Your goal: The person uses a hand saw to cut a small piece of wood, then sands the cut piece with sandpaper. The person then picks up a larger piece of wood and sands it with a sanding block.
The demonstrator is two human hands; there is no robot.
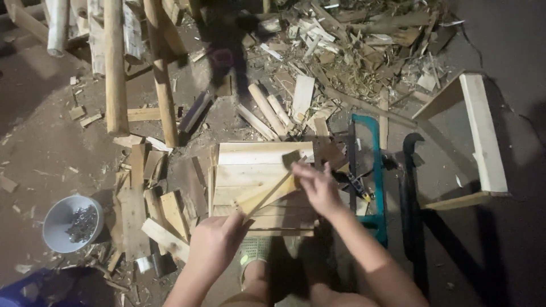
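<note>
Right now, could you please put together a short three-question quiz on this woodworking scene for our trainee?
1. True or false: both hands grip the thin wooden strip over the slatted wooden panel.
2. What does the white bowl hold?
A. nails
B. water
C. sawdust
3. Which side of the panel is the teal-framed saw on?

Key: 1 true; 2 A; 3 the right, beside the right hand, away from the left hand.

Both hands, left hand (pixel 213 241) and right hand (pixel 318 187), hold a wooden strip (pixel 267 190) over slats (pixel 250 156).
</note>
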